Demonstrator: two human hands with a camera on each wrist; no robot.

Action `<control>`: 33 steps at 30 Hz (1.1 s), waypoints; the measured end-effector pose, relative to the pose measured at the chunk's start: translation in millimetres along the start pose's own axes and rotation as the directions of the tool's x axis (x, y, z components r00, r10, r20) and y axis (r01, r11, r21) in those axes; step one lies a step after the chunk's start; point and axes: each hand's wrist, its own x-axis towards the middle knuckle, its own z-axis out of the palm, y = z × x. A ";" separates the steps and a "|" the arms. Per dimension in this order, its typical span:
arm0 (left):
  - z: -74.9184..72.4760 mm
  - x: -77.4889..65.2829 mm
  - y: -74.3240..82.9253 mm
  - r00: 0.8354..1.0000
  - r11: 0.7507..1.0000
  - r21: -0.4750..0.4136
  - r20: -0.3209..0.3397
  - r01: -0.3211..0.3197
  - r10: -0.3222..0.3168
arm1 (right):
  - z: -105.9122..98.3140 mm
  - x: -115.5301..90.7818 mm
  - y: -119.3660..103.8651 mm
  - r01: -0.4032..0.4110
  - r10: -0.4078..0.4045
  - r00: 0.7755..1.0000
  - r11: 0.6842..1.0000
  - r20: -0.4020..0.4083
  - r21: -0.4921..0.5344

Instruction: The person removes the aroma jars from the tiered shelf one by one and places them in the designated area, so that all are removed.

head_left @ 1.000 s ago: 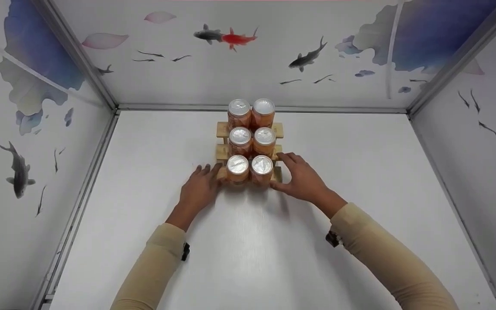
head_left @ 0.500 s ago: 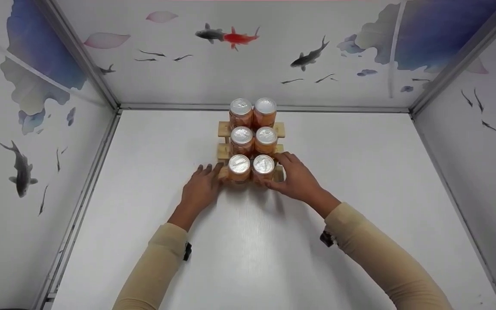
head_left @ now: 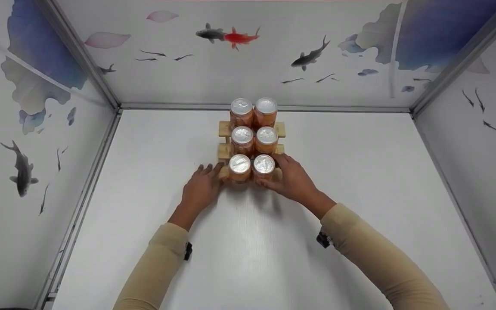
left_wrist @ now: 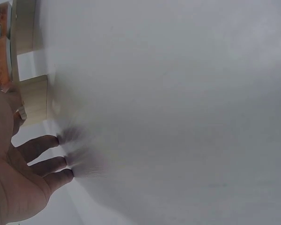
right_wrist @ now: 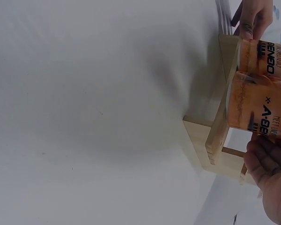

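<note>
Orange-labelled cans with silver tops stand upright in pairs on a three-step wooden rack [head_left: 224,151]. On the lowest step are a left can [head_left: 240,167] and a right can [head_left: 264,166]. My left hand [head_left: 200,188] pinches the left end of the lowest step between thumb and forefinger. Its other fingers [left_wrist: 51,165] touch the table. My right hand [head_left: 295,178] is round the lowest right can, thumb across its front and fingers behind its right side. The right wrist view shows those fingers [right_wrist: 267,154] against the can's printed side.
A white table [head_left: 239,258] lies under the rack, with white panels [head_left: 144,82] painted with fish at the back and both sides. Two upper pairs of cans include a middle right can [head_left: 267,140] just beyond my right hand.
My right hand has moved left, its thumb sliding across the front of the lowest right can. My left hand stays at the rack's end. The cans keep their places.
</note>
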 end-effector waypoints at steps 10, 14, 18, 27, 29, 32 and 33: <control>1.9 0.9 -1.8 1.000 1.000 -0.014 -0.011 -0.003 0.003 | 10.3 -0.5 -4.7 -0.050 0.051 0.998 0.999 -0.040 0.022; 2.5 0.9 -2.1 1.000 1.000 -0.012 -0.019 -0.007 0.007 | 15.2 -0.9 -5.3 -0.046 0.047 0.995 0.999 -0.088 0.016; 2.0 0.7 -1.8 0.999 1.000 -0.009 -0.027 -0.018 0.018 | 19.4 -0.9 -5.2 -0.032 0.034 0.990 0.999 -0.137 0.012; 3.5 1.5 -3.6 0.998 0.999 0.006 -0.047 -0.041 0.041 | 22.7 -1.2 -6.2 -0.026 0.028 0.987 1.000 -0.158 0.013; 4.0 1.5 -3.7 0.998 0.999 0.001 -0.046 -0.034 0.034 | 22.6 -1.3 -5.7 -0.021 0.023 0.987 1.000 -0.157 0.018; 4.1 1.7 -3.7 0.999 1.000 -0.004 -0.035 -0.022 0.022 | 22.0 -1.5 -4.8 -0.009 0.011 0.987 1.000 -0.158 0.015; 3.8 1.7 -3.6 0.999 1.000 -0.006 -0.032 -0.019 0.018 | 21.5 -1.7 -4.4 -0.006 0.008 0.987 1.000 -0.159 0.013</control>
